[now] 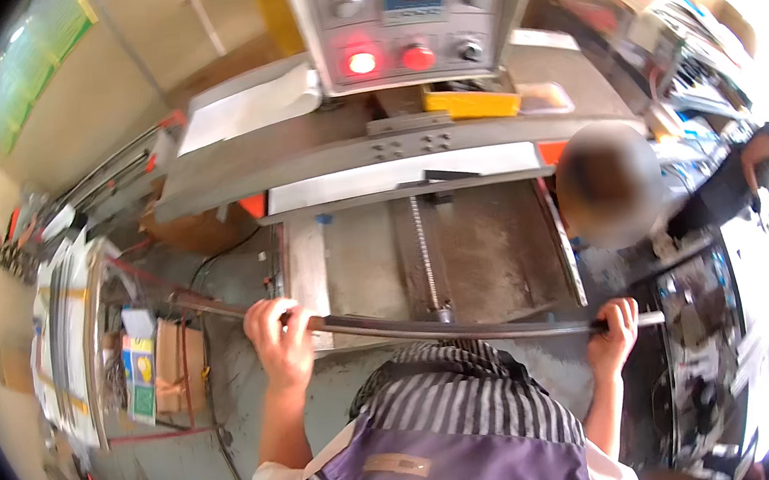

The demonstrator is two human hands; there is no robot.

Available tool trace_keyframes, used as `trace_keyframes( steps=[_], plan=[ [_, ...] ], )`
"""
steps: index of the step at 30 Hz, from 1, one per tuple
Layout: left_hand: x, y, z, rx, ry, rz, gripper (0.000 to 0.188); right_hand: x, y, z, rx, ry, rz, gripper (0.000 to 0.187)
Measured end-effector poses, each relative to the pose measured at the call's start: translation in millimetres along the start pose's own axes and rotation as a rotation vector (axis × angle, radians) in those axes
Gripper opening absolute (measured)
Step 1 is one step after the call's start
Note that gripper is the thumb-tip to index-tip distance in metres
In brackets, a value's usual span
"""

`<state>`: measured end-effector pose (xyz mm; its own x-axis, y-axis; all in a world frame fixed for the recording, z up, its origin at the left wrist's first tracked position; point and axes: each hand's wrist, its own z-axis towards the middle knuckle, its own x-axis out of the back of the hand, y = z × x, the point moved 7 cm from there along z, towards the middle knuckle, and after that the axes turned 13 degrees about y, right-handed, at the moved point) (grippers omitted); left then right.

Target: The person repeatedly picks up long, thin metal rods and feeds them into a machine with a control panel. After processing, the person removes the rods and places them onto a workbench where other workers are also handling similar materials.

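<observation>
A long, thin metal bar point(471, 330) lies across in front of my body, dark along much of its length with a pale right end. My left hand point(280, 342) is closed around it on the left, knuckles up. Near the pale end, my right hand point(615, 335) grips the same bar. The bar passes over the front of a machine bed point(359, 262) with a threaded screw point(421, 245) down its middle. Left of my left hand a brownish length continues outward; whether it belongs to the bar, I cannot tell.
Beyond the bed stands a control panel point(400, 39) with a small display, knobs and a lit red button. A yellow tray point(473, 102) sits below it. At left is a rack point(93, 349) of stacked strips. A person in dark clothes point(720, 187) stands at right, beside cluttered shelving.
</observation>
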<state>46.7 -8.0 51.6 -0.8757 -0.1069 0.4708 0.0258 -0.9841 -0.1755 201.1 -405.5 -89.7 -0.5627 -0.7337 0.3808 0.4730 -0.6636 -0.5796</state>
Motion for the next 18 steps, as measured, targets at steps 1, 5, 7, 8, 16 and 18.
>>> trace_keyframes(
  steps=[1, 5, 7, 8, 16, 18],
  plan=[
    [9.5, 11.4, 5.6, -0.005, -0.003, 0.034, 0.027, -0.7, 3.8, 2.7, 0.025, -0.001, 0.037, 0.025],
    [-41.3, 67.1, -31.2, 0.303, 0.088, -0.133, 0.016, 58.7, 38.6, 67.2, 0.267, -0.054, -0.211, 0.018],
    [-52.7, 73.6, -36.3, 0.304, 0.074, -0.191, 0.018, 70.0, 44.0, 67.4, 0.311, -0.013, -0.193, 0.018],
    [-61.5, 75.8, -36.7, 0.303, 0.066, -0.215, 0.019, 78.5, 38.2, 68.9, 0.369, -0.038, -0.158, 0.018],
    [-38.7, 72.3, -45.8, 0.327, 0.002, -0.149, 0.025, 60.5, 16.2, 72.3, 0.391, -0.069, -0.126, 0.013],
    [-38.9, 71.9, -46.4, 0.333, -0.005, -0.134, 0.026, 57.0, 18.9, 74.5, 0.393, -0.089, -0.119, 0.013]
  ],
)
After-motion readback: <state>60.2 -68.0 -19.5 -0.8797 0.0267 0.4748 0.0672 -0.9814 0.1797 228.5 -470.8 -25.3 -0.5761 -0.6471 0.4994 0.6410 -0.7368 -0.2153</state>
